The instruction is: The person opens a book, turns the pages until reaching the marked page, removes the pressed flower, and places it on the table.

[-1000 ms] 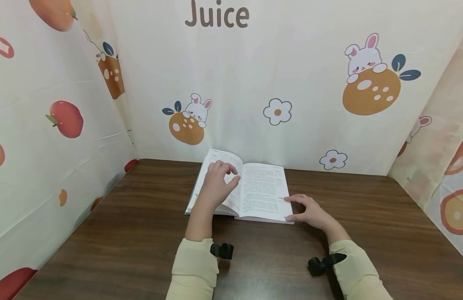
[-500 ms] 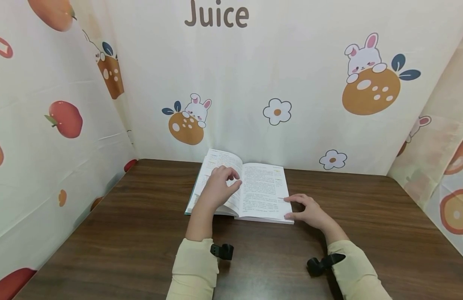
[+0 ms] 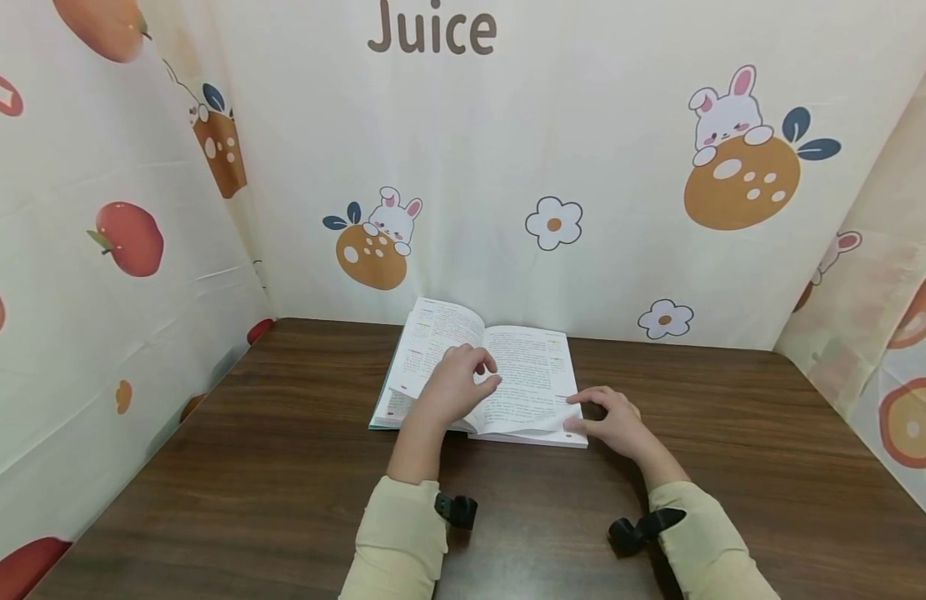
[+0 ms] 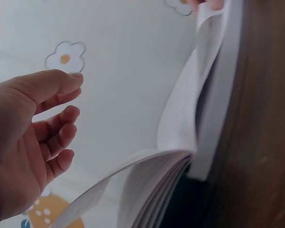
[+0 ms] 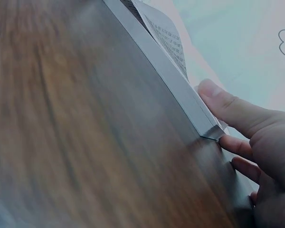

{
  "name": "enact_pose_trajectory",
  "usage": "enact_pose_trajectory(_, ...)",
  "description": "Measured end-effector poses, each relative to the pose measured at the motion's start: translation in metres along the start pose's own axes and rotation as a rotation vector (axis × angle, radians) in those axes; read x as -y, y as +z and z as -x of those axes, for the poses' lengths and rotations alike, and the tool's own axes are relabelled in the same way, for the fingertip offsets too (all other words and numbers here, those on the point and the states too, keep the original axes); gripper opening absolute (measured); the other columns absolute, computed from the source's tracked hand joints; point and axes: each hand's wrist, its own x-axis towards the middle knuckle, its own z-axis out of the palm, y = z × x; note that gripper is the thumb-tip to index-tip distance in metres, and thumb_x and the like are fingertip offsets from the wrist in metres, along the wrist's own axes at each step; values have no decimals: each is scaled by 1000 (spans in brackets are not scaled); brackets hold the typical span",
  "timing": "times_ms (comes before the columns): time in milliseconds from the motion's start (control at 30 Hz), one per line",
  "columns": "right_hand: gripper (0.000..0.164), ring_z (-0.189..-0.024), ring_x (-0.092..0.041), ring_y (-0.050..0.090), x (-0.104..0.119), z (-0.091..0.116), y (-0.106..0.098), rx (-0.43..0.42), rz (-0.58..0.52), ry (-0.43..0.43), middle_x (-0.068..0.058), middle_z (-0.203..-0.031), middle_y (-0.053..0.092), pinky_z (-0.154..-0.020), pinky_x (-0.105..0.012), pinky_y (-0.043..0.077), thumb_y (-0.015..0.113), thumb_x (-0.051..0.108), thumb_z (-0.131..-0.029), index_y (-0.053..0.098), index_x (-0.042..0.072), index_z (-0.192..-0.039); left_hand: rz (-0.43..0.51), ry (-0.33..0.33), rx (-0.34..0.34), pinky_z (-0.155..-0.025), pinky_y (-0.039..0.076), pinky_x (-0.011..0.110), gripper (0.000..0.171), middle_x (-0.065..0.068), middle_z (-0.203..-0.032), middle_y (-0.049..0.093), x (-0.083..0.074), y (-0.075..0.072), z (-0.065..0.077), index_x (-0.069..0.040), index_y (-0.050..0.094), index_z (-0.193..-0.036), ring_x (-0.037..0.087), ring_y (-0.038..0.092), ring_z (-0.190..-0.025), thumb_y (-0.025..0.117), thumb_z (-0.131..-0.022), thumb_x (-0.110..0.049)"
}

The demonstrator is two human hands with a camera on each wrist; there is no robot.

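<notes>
An open book (image 3: 523, 367) with printed white pages lies near the back of the table. At its lower right corner my right hand (image 3: 613, 421) has the thumb on a page (image 4: 180, 109), with the other fingers along the book's right edge. That page is bowed up from the stack beneath, its lower edge raised in the left wrist view. My left hand (image 3: 457, 385) hovers above the middle of the book, fingers loosely curved and holding nothing. It covers part of the left page and the fold.
The dark wooden table (image 3: 297, 500) extends in front of the book and to both sides. Behind it hangs a pale curtain (image 3: 463, 142) printed with rabbits, fruit and flowers. A black wrist camera (image 3: 457, 510) sits on each sleeve.
My left hand has moved right and down, from over the left page toward the fold. The right page's lower corner has lifted under my right thumb, which has shifted slightly left.
</notes>
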Motion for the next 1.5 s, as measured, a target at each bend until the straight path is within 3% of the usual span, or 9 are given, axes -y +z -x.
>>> enact_pose_trajectory(267, 55, -117, -37, 35, 6, 0, 4, -44, 14, 64, -18, -124, 51, -95, -60, 13, 65, 51, -80, 62, 6, -111, 50, 2, 40, -61, 39, 26, 14, -5, -74, 52, -7, 32, -6, -17, 62, -84, 13, 47, -70, 66, -84, -30)
enact_pose_trajectory(500, 56, -119, -37, 35, 9, -3, 5, -49, 20, 88, -18, -125, 50, -96, -61, 12, 58, 55, -83, 62, 7, -112, -20, -9, 98, -56, 36, 23, 33, -5, -71, 50, -19, 53, -7, -16, 62, -89, 11, 45, -65, 71, -77, -45)
enact_pose_trajectory(700, 52, -118, -36, 36, 9, -4, 5, -64, 10, 96, -17, -123, 52, -97, -60, 12, 58, 54, -84, 63, 8, -108, -114, -51, 125, -60, 39, 26, 37, -6, -71, 51, -23, 62, -6, -16, 61, -90, 14, 47, -70, 72, -74, -48)
enact_pose_trajectory(900, 51, -118, -36, 36, 8, -4, 5, -70, -1, 102, -17, -123, 52, -97, -59, 12, 58, 53, -84, 63, 8, -107, -173, -89, 101, -63, 40, 28, 33, -4, -76, 56, -26, 71, -7, -18, 62, -88, 16, 48, -73, 72, -75, -48)
enact_pose_trajectory(1100, 53, -118, -36, 36, 9, -3, 3, -67, 0, 110, -17, -122, 53, -97, -60, 13, 56, 54, -85, 62, 7, -109, -221, -76, 68, -62, 40, 28, 23, -3, -81, 59, -28, 75, -9, -21, 65, -86, 15, 50, -74, 71, -78, -42)
enact_pose_trajectory(1267, 60, -121, -38, 33, 10, -4, 2, -70, -42, 137, -20, -127, 50, -98, -61, 11, 40, 55, -93, 54, 5, -123, -244, -58, 37, -63, 42, 29, 20, -2, -81, 59, -29, 74, -8, -21, 67, -84, 16, 53, -77, 69, -80, -40)
enact_pose_trajectory(1367, 55, -121, -39, 34, 9, -4, 3, -94, -66, 131, -21, -126, 52, -98, -60, 10, 33, 48, -97, 51, 4, -126, -257, -47, 25, -63, 43, 30, 19, -2, -81, 60, -30, 75, -8, -22, 68, -84, 17, 55, -78, 69, -80, -40)
enact_pose_trajectory(1500, 42, -117, -38, 38, 8, -3, 3, -118, -68, 106, -19, -120, 56, -98, -59, 10, 35, 33, -100, 52, 4, -125, -267, -29, 11, -63, 43, 30, 17, -3, -78, 59, -31, 77, -8, -22, 69, -84, 17, 55, -78, 68, -80, -39)
